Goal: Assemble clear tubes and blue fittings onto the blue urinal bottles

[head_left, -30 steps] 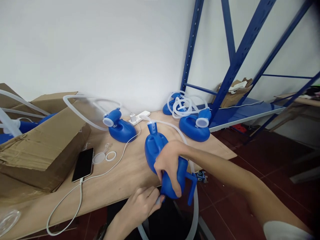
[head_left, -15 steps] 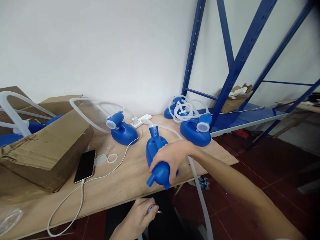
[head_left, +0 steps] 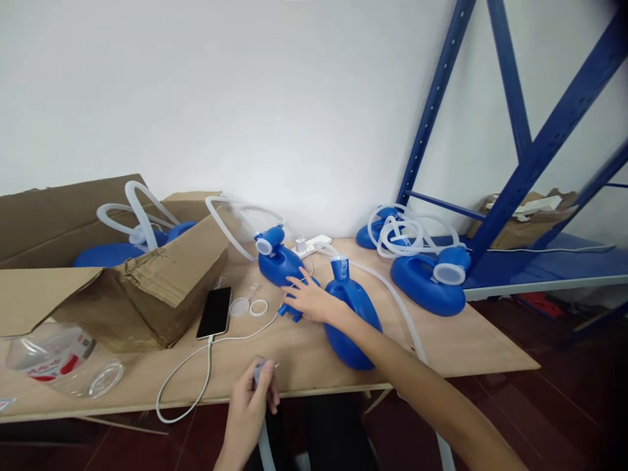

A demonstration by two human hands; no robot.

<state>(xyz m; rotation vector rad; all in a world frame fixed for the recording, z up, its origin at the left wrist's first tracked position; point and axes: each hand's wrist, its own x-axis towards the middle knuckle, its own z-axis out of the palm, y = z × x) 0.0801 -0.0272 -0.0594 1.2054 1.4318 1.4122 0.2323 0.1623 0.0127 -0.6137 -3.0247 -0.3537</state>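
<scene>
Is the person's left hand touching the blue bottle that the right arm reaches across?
Apart. The head view shows it: bare tabletop lies between the left hand and the blue bottle.

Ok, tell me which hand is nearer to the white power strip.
Right. The right hand is over the table, just in front of the power strip; the left hand is farther away, at the table's near edge and further left.
</scene>
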